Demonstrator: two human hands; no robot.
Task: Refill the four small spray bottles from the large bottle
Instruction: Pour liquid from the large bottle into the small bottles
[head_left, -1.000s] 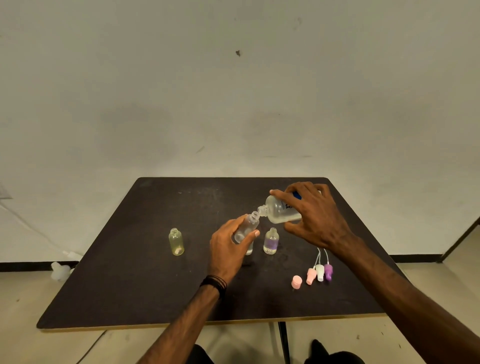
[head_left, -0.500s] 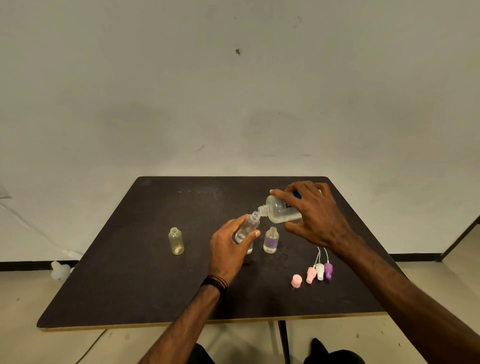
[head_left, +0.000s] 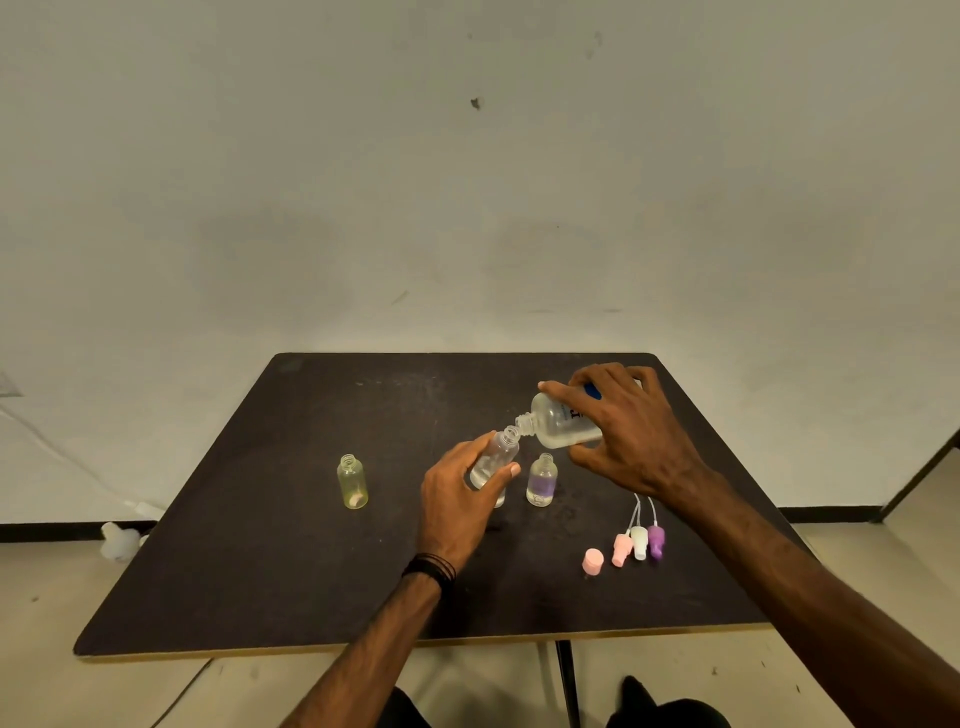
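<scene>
Our right hand (head_left: 631, 436) is gripping the large bottle (head_left: 561, 423), pouring into the small bottle (head_left: 493, 460) our left hand (head_left: 460, 501) is clasping; next we are needing a steady, aligned tilt.

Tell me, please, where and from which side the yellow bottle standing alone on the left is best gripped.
Grip the yellow bottle round its straight middle, coming from the near left side. It stands upright with an open neck, so a side hold keeps the mouth free; that side is bare table, away from both busy hands.

We cannot name the place: a bare, scuffed wall (head_left: 467, 182), a dark table (head_left: 291, 519) and a pale floor (head_left: 57, 691) suggest some plain indoor room.
</scene>
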